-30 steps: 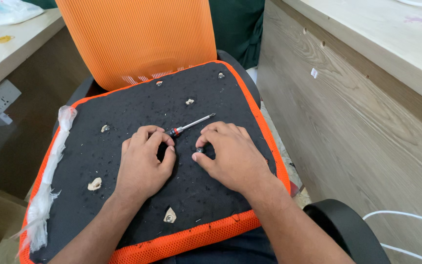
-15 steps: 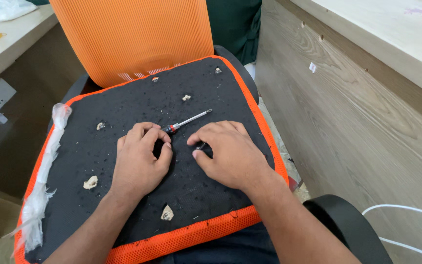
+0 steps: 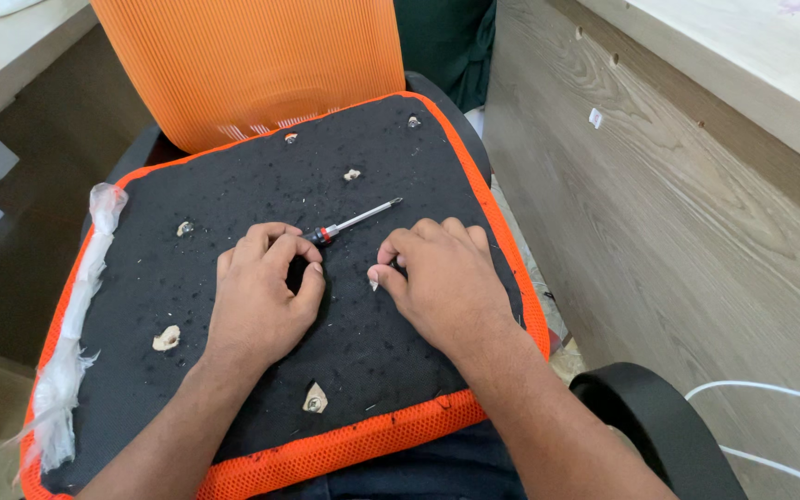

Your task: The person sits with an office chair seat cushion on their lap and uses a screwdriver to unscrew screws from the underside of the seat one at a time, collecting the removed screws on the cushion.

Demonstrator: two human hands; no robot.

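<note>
A black seat pad point(image 3: 233, 194) with an orange mesh rim lies flat on an orange chair. My left hand point(image 3: 261, 292) rests on its middle, fingers curled around the dark handle of a small screwdriver point(image 3: 354, 220). The screwdriver's silver shaft points up and right along the pad. My right hand point(image 3: 446, 282) lies palm down just right of it, fingers bent, thumb tip pressed against the index finger on the pad. Nothing shows between those fingers. Several pale mounting spots dot the pad, such as one near the front point(image 3: 315, 399) and one at the left point(image 3: 167, 338).
The orange mesh backrest point(image 3: 252, 65) stands behind the pad. A wooden desk panel point(image 3: 678, 213) runs close along the right. A black armrest point(image 3: 650, 426) and a white cable point(image 3: 770, 389) are at lower right. Torn white plastic wrap point(image 3: 71, 352) hangs off the pad's left edge.
Both hands stay almost in place on the pad. My right thumb has closed in toward the index finger, covering a dark spot that showed between them before.
</note>
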